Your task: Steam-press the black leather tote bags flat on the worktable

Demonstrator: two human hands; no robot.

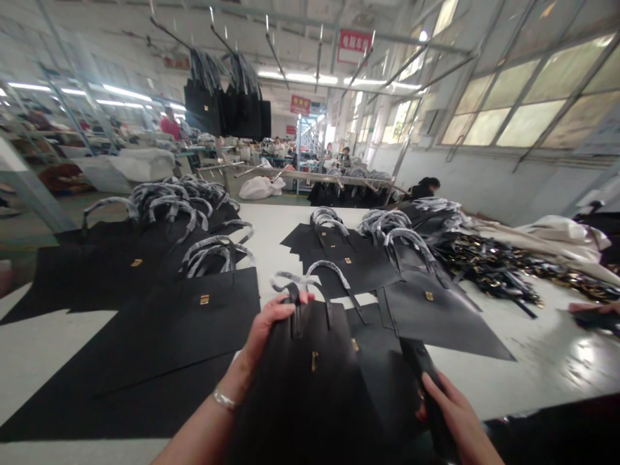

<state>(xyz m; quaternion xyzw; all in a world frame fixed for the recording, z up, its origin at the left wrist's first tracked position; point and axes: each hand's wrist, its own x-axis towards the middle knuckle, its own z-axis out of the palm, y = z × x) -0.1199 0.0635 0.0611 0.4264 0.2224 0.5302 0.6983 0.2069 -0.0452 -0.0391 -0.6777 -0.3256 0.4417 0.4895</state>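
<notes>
My left hand is closed on the top edge of a black handbag panel, near the base of its plastic-wrapped handle. The panel is tilted up before me and carries a gold clasp. My right hand grips a flat black strip, thumb on top, to the right of the panel; its lower end is dark and hard to make out. Under and beside the held panel lies another black panel with a gold clasp.
Stacks of black panels with wrapped handles lie left and right on the white table. A heap of black straps with gold hardware is at the right. Another person's hand shows at the right edge. Finished-looking bags hang overhead.
</notes>
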